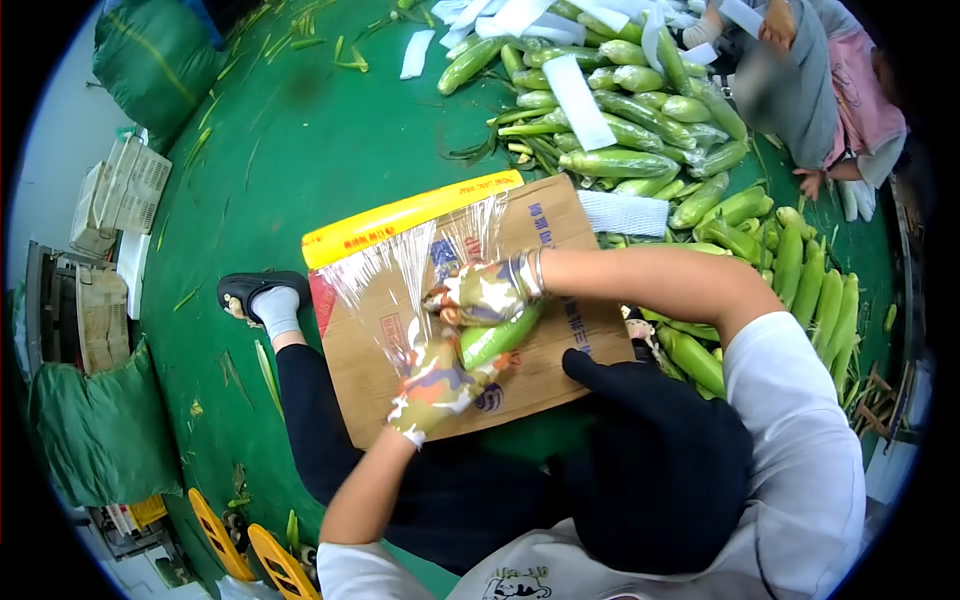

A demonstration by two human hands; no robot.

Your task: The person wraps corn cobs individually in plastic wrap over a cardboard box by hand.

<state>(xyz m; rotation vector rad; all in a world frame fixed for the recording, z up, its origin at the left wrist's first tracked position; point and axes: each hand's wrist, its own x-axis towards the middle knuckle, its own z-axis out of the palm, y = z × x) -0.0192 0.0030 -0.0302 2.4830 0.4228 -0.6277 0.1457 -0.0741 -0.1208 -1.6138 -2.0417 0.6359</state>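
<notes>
A green corn ear [492, 342] lies at a slant over a flat cardboard box [540, 385]. My left hand [437, 385], in a camouflage glove, is wrapped round its lower left side, with fingertips showing beyond the husk. Just above the ear, my right hand [485, 292], gloved alike, has its fingers pinched on clear plastic film [385, 275]. This film runs in stretched, wrinkled strands from a yellow-edged roll [410, 218] along the box's far edge. Some film lies by my left fingers too; blur hides the exact contact.
Wrapped corn [630, 130] is heaped at the upper right, with white foam sleeves [580, 100] on it. Unwrapped ears [790, 260] lie at the right. Another person [845, 90] sits at the top right. Green sacks [155, 60] and crates [135, 185] line the left side.
</notes>
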